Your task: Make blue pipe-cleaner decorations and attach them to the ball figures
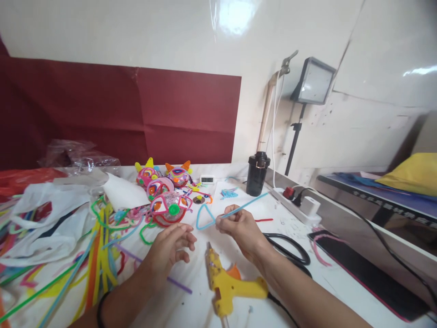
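Observation:
A light blue pipe cleaner, one end bent into a triangle, is pinched between the fingers of my right hand; its straight end points up and right. To the left, my left hand is held with its fingers curved and apart, nothing between them. A yellow hot glue gun lies on the white table below and between both hands, its nozzle pointing away from me. Just beyond my left hand sits a round clear ornament with pink trim and a green button.
Several decorated round ornaments stand behind. Coloured pipe cleaners and a white bag crowd the left. Toward the right are a black cup, black scissors handles, a power strip and a black mat.

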### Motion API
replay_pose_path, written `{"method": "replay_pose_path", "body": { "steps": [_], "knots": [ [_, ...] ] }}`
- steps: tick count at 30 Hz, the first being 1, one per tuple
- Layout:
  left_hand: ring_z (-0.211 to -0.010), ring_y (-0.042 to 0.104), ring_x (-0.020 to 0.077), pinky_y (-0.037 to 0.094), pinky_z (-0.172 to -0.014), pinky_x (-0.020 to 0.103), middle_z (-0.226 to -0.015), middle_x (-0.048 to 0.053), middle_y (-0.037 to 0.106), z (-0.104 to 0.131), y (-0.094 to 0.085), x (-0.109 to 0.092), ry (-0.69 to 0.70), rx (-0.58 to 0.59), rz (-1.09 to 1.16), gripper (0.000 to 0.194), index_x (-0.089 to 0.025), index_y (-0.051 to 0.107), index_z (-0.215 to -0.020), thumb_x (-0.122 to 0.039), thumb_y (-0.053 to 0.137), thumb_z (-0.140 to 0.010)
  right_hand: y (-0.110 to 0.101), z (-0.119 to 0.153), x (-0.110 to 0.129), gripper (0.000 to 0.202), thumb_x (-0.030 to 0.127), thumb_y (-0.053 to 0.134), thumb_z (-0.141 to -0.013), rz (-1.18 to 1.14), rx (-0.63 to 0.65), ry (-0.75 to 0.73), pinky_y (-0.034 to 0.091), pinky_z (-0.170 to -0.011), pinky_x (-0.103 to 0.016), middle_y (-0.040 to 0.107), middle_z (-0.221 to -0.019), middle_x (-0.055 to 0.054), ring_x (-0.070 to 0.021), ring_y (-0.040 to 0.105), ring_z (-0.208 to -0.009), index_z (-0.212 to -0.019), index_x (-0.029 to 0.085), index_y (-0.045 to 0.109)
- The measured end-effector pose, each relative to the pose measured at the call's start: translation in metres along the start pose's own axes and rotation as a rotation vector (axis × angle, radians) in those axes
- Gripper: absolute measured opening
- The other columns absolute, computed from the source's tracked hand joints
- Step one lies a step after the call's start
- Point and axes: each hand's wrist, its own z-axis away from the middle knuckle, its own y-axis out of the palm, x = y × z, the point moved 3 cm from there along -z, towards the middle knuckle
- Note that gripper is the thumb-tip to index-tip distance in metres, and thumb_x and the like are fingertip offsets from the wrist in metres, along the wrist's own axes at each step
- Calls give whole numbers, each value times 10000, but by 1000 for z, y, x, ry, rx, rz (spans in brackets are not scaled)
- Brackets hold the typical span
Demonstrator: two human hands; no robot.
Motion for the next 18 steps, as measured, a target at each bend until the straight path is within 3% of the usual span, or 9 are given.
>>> {"method": "replay_pose_path", "body": {
  "steps": [9, 13, 18],
  "knots": [
    [-528, 560, 119, 386, -336, 169, -664, 26, 622, 0, 2, -2, 28, -15, -102, 311, -149, 572, -766, -416, 690, -659, 8, 4, -6, 389, 165, 750, -488, -32, 40, 62, 403, -524, -231, 550, -486, 74, -102, 520, -470, -738, 191, 453],
    [-493, 540, 101, 374, -321, 164, -662, 1, 590, -1, 1, -6, 128, -44, -133, 329, -155, 576, -725, -456, 685, -647, 17, 8, -6, 345, 140, 713, -477, 31, 87, 38, 377, -499, -226, 583, -485, 55, -106, 510, -459, -698, 192, 453],
    [-342, 363, 52, 266, -321, 156, -444, -67, 453, -5, -6, -7, 217, -104, -255, 343, -148, 626, -725, -476, 678, -642, 23, 10, -10, 281, 119, 637, -496, 81, 163, 26, 357, -485, -211, 614, -510, 45, -110, 527, -476, -681, 199, 441]
  ]
}}
